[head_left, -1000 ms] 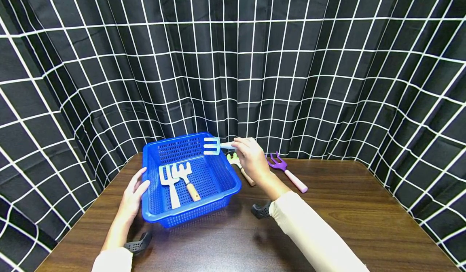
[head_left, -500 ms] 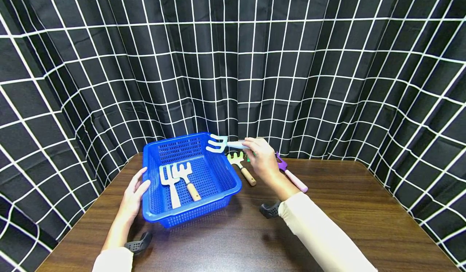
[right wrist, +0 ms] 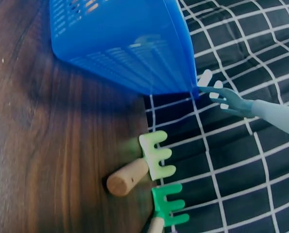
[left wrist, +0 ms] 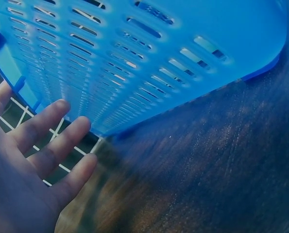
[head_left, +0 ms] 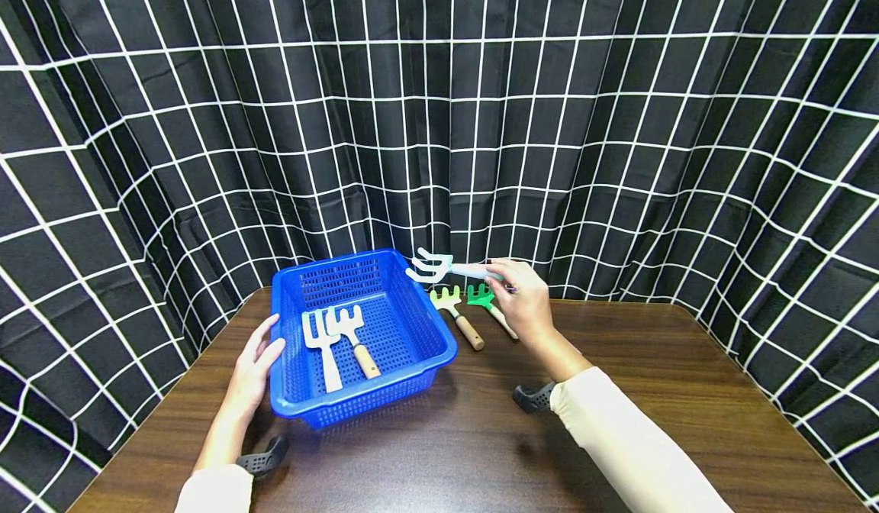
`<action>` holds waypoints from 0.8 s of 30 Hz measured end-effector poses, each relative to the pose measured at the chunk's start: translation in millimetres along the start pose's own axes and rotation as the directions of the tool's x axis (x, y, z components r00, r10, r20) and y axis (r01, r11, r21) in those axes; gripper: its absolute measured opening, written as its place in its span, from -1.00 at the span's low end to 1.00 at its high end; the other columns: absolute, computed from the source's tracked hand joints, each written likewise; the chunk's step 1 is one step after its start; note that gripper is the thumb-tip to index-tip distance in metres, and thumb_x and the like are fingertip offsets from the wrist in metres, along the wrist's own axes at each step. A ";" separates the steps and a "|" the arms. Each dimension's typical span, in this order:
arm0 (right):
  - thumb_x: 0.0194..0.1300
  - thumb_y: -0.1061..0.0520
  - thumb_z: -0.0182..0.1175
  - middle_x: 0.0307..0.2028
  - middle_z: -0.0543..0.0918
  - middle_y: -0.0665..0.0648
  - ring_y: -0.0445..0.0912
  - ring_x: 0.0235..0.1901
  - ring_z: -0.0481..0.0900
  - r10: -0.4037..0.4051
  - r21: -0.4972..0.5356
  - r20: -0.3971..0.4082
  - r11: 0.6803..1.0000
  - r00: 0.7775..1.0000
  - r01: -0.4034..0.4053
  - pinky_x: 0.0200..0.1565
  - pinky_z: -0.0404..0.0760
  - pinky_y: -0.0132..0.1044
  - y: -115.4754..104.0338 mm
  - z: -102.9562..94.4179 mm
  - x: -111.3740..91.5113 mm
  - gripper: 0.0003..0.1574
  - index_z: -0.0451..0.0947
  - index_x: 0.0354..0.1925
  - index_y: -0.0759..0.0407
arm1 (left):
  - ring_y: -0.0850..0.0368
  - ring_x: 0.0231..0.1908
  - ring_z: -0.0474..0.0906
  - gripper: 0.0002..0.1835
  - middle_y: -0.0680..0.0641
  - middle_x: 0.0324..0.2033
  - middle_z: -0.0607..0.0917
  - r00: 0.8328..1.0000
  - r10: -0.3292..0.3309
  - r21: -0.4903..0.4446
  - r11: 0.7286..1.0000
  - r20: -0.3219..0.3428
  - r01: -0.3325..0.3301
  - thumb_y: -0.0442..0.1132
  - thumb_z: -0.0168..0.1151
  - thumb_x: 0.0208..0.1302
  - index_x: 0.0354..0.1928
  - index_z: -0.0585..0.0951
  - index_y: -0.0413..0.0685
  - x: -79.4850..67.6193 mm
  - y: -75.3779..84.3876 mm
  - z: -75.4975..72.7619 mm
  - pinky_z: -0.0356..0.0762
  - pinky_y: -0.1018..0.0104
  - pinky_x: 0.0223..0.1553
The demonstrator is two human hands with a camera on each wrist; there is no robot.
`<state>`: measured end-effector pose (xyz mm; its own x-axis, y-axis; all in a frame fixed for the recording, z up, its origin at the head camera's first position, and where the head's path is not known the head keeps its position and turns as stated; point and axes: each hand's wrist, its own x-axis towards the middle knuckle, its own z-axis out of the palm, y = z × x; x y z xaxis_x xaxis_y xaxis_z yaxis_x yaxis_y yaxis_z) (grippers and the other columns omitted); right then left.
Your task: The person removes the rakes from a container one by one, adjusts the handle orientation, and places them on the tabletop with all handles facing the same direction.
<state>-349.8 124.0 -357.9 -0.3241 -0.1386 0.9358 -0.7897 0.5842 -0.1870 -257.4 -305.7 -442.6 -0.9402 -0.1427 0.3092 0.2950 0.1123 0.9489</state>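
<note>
In the head view my right hand (head_left: 527, 299) pinches the handle end of a pale blue garden hand fork (head_left: 439, 267). Its tines point left, in the air by the right rim of a blue plastic basket (head_left: 384, 383). My left hand (head_left: 250, 368) rests against the basket's left side, fingers spread and fairly straight. Inside the basket lie a pale hand fork (head_left: 323, 345) and a cream one with a wooden handle (head_left: 364, 362). Right of the basket are a light green hand rake (head_left: 449, 304) and a green one (head_left: 483, 297). The right hand is out of the right wrist view.
A brown wooden table (head_left: 659, 406) carries everything. A black curtain with a white grid (head_left: 536, 116) surrounds its back and sides. Each wrist wears a black band (head_left: 532, 398).
My right hand has moved right with the pale blue hand fork, away from above the basket. The green rake is uncovered, and the purple fork is now hidden behind the hand. Left hand still.
</note>
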 end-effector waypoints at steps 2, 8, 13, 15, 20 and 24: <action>0.02 0.39 0.43 -0.17 0.71 0.21 0.10 -0.13 0.63 0.026 0.002 -0.007 1.000 1.000 -0.026 -0.05 0.52 -0.13 3.3 -4.6 -2.0 -0.76 0.70 -0.25 0.32 | 0.29 -0.10 0.59 -0.44 0.31 -0.03 0.55 1.000 0.007 -0.003 1.000 0.001 -0.007 -0.19 -0.03 0.52 0.45 0.14 -0.18 -0.4 0.1 0.2 0.61 0.29 -0.18; 0.01 0.40 0.43 -0.16 0.71 0.23 0.09 -0.13 0.63 0.113 -0.037 -0.033 0.993 0.993 -0.114 -0.09 0.51 -0.27 17.2 -19.6 -11.2 -0.77 0.70 -0.27 0.30 | 0.31 -0.08 0.57 -0.44 0.29 0.00 0.55 1.000 0.006 -0.006 1.000 -0.004 -0.006 -0.20 -0.03 0.51 0.46 0.14 -0.18 -0.7 -0.6 0.2 0.59 0.33 -0.17; 0.00 0.41 0.43 -0.18 0.71 0.24 0.09 -0.20 0.64 0.155 -0.071 -0.055 0.985 0.986 -0.159 -0.21 0.44 -0.50 28.9 -33.4 -20.2 -0.77 0.70 -0.28 0.32 | 0.29 -0.10 0.59 -0.44 0.08 0.05 0.51 1.000 -0.010 0.005 1.000 -0.012 0.010 -0.18 -0.02 0.51 0.46 0.15 -0.14 0.2 -1.2 0.1 0.60 0.31 -0.18; 0.00 0.42 0.42 -0.18 0.71 0.24 0.09 -0.21 0.63 0.161 -0.078 -0.060 0.983 0.985 -0.166 -0.20 0.41 -0.57 33.6 -38.7 -24.2 -0.76 0.70 -0.28 0.32 | 0.29 -0.10 0.59 -0.44 0.08 0.05 0.51 1.000 -0.012 0.004 1.000 -0.012 0.012 -0.18 -0.02 0.51 0.46 0.15 -0.14 0.4 -1.1 0.2 0.60 0.31 -0.18; 0.01 0.45 0.41 -0.19 0.71 0.23 0.08 -0.22 0.63 0.180 -0.098 -0.086 0.977 0.980 -0.188 -0.17 0.37 -0.66 45.0 -51.3 -33.2 -0.77 0.70 -0.28 0.33 | 0.29 -0.11 0.59 -0.44 0.24 0.00 0.56 1.000 -0.009 -0.001 1.000 -0.005 0.009 -0.20 -0.03 0.52 0.46 0.14 -0.14 1.1 -1.5 -0.1 0.61 0.30 -0.19; 0.02 0.45 0.40 -0.19 0.72 0.23 0.08 -0.20 0.64 0.221 -0.111 -0.119 0.966 0.968 -0.235 -0.17 0.35 -0.71 53.9 -61.4 -38.4 -0.79 0.70 -0.29 0.33 | 0.29 -0.13 0.60 -0.43 0.29 -0.03 0.57 1.000 -0.008 0.002 1.000 -0.003 0.008 -0.20 -0.03 0.52 0.47 0.13 -0.15 0.8 -1.4 -0.1 0.61 0.29 -0.21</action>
<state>-347.9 209.9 -385.6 -0.4267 0.0903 0.8999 -0.6291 0.6851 -0.3671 -258.5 -306.1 -443.6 -0.9421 -0.1464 0.3017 0.2870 0.1136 0.9512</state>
